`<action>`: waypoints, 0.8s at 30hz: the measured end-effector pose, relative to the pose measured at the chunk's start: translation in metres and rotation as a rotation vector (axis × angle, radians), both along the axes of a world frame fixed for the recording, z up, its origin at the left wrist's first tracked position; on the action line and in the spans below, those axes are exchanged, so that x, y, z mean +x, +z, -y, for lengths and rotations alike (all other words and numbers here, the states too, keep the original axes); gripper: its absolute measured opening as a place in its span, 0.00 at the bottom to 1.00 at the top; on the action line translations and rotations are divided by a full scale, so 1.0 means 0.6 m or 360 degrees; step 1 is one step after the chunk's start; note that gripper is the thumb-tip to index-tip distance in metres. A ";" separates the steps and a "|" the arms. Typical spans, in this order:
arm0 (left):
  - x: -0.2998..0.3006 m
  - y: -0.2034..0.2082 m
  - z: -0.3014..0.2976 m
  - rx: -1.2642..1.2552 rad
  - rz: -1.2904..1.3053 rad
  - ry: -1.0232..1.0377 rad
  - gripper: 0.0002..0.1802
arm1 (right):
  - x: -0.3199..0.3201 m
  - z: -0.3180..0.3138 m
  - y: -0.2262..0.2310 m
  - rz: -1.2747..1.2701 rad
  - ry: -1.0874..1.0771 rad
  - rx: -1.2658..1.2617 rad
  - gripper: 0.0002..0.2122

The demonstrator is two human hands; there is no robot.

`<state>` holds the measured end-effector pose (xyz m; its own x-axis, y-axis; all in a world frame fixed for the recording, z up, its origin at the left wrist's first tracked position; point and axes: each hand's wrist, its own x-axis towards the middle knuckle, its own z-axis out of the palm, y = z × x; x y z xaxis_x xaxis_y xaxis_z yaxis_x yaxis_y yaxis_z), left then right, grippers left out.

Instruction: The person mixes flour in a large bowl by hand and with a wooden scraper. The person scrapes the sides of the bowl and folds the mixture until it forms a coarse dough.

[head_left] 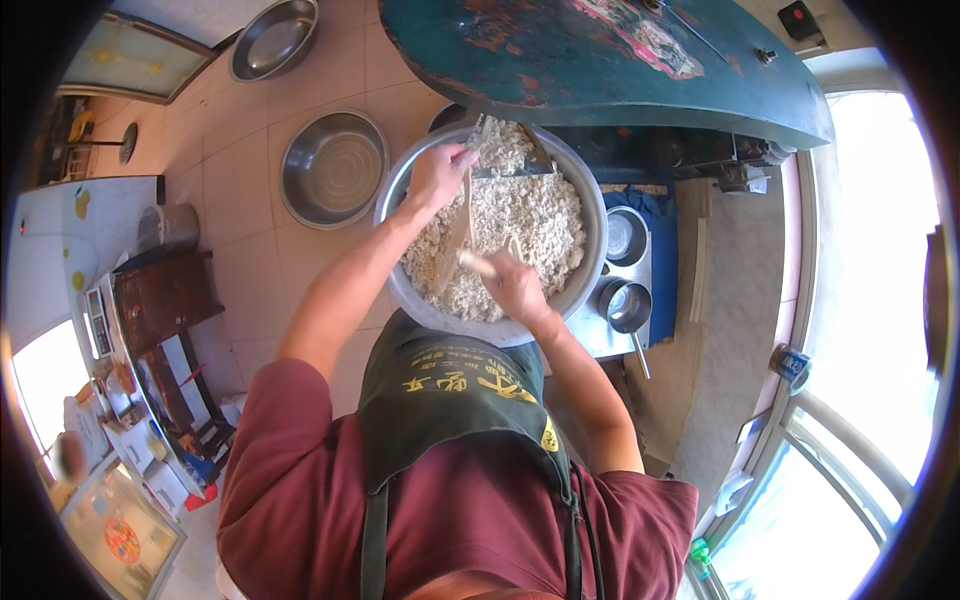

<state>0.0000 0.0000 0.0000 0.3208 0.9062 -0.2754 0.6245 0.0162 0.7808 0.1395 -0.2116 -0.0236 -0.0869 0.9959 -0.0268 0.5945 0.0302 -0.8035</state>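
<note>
One wooden handle point(477, 264) sits clasped in the grip of the right hand point(520, 290); the grip of the left hand point(434, 180), can't tell! Crumbly white mix point(535, 215) spreads wide inside the metal basin point(597, 225); one hasty sweep could fling it onto the tiled floor point(238, 150).

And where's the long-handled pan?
In the head view, the long-handled pan sits right of the large basin, beside another pan, lower in frame.

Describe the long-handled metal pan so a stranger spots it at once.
Find the large round basin, heaped with pale crumbs. Just right of it sits a round metal pan showing no long handle. The long-handled pan is right beside that one, nearer the person, set apart by its straight, thin handle.
</note>
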 end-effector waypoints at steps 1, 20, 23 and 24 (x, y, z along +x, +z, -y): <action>-0.002 0.005 -0.008 0.0001 -0.0082 -0.0018 0.14 | -0.001 0.031 -0.003 -0.0004 0.0087 -0.0011 0.09; 0.013 -0.127 0.156 0.1232 -0.0237 -0.1116 0.15 | 0.078 0.000 0.104 0.0242 -0.0276 -0.0220 0.19; -0.001 -0.117 0.175 0.1102 -0.0302 -0.1062 0.14 | 0.114 -0.075 0.100 0.0312 -0.0362 0.0088 0.14; -0.011 -0.114 0.174 0.0997 -0.0295 -0.1102 0.13 | 0.124 -0.102 0.097 0.0383 -0.0323 0.0143 0.11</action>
